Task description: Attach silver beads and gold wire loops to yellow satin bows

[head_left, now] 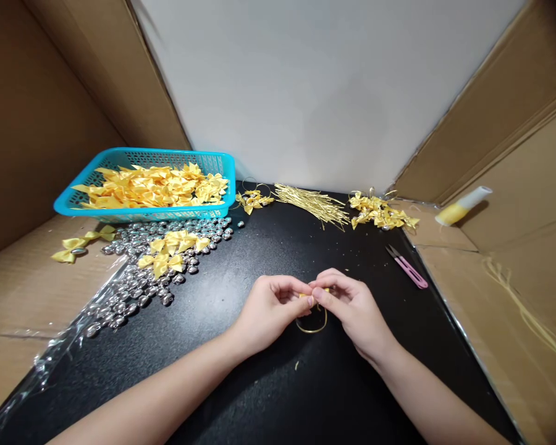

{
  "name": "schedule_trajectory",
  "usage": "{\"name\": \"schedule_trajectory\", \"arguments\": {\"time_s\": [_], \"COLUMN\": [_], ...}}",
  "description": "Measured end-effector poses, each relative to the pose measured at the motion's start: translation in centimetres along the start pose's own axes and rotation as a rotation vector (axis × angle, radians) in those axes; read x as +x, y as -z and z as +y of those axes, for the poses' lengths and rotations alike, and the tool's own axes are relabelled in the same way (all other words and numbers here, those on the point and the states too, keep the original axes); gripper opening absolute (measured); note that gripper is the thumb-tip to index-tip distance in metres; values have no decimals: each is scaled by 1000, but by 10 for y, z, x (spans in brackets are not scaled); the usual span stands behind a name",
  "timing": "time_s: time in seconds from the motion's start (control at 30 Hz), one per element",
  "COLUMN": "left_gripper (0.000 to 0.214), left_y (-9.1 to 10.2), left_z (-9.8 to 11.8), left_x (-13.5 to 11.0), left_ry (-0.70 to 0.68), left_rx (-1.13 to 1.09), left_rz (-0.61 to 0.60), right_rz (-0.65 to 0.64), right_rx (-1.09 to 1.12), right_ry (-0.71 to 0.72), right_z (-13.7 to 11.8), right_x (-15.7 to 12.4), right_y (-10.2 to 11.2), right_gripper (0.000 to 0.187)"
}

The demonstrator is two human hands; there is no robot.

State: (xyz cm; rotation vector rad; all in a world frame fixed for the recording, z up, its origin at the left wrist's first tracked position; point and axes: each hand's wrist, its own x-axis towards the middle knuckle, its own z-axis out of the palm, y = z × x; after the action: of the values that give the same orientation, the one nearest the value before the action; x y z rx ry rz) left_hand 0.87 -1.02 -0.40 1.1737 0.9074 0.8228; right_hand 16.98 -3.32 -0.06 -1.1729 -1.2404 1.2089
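A black table [241, 266] bears a blue basket [167, 214] of yellow bows [152, 186], far left. Near the centre, the left hand [269, 307] and right hand [356, 307] pinch mostly hidden yellow ribbon [327, 290] between fingertips; a gold cord [312, 332] loops nearside.

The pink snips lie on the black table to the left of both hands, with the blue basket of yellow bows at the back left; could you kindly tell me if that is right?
Not quite: the head view shows the pink snips to the right of the left hand and right hand. They do lie on the black table, with the blue basket of yellow bows at the back left.
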Motion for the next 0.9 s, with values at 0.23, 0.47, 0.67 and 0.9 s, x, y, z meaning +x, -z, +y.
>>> {"name": "schedule_trajectory", "arguments": {"time_s": [0.23,0.47,0.67,0.9], "left_gripper": [13,8,18,35], "left_y": [3,3,5,6], "left_z": [3,12,6,3], "left_x": [2,1,3,5], "left_ry": [80,105,98,61], "left_rx": [-16,-89,-117,-169], "left_rz": [-36,-59,-80,-40], "right_rz": [-21,-35,-30,-30], "right_rx": [18,-19,-88,-70], "right_ry": [2,32,37,3], "right_z": [-1,2,2,1], "right_x": [2,2,2,0], "right_y": [1,4,4,3], "right_gripper": [17,14,15,19]}}
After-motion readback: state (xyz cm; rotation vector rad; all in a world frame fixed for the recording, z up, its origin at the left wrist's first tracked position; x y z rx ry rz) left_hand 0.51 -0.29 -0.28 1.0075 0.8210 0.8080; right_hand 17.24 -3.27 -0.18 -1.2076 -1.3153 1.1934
